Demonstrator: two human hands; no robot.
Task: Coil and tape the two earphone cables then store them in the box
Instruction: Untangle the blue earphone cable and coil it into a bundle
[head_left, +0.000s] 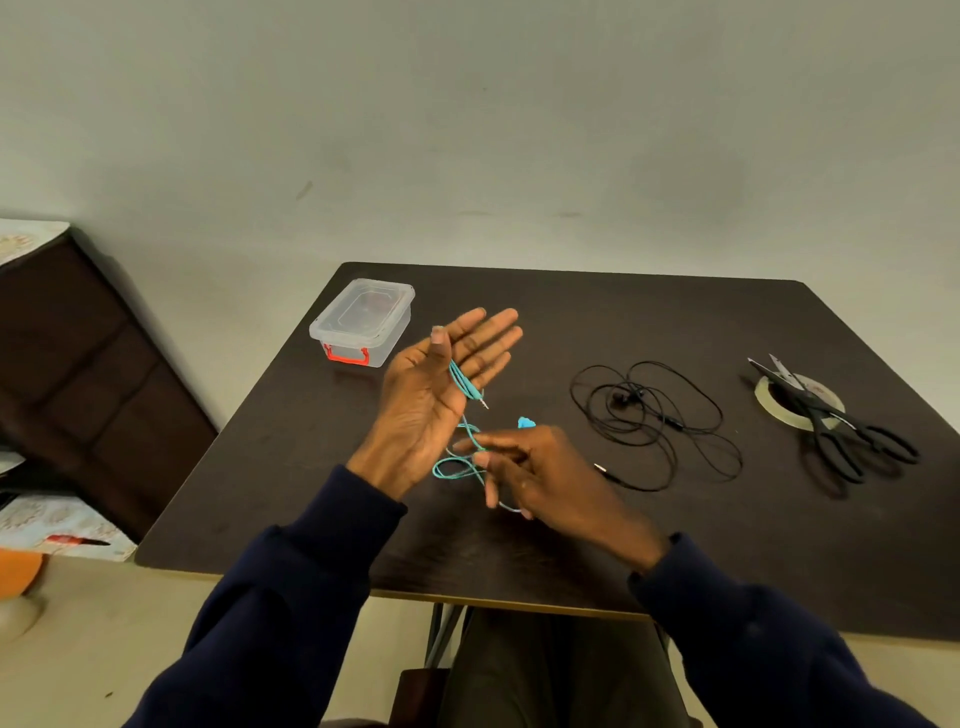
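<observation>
Your left hand (441, 395) is up and flat, fingers straight, with the teal cable (458, 379) draped across the palm; the thumb may be pinning it. Your right hand (540, 467), blurred, pinches the slack. Wind even loops with light tension. Black earphones (623, 397) lie at 3 o'clock, the lidded box (363, 322) at 11.

No text is legible; any print on the tape roll (764, 399) seems too blurred.

Dark cabinet (78, 364) left of dark table (727, 530).
</observation>
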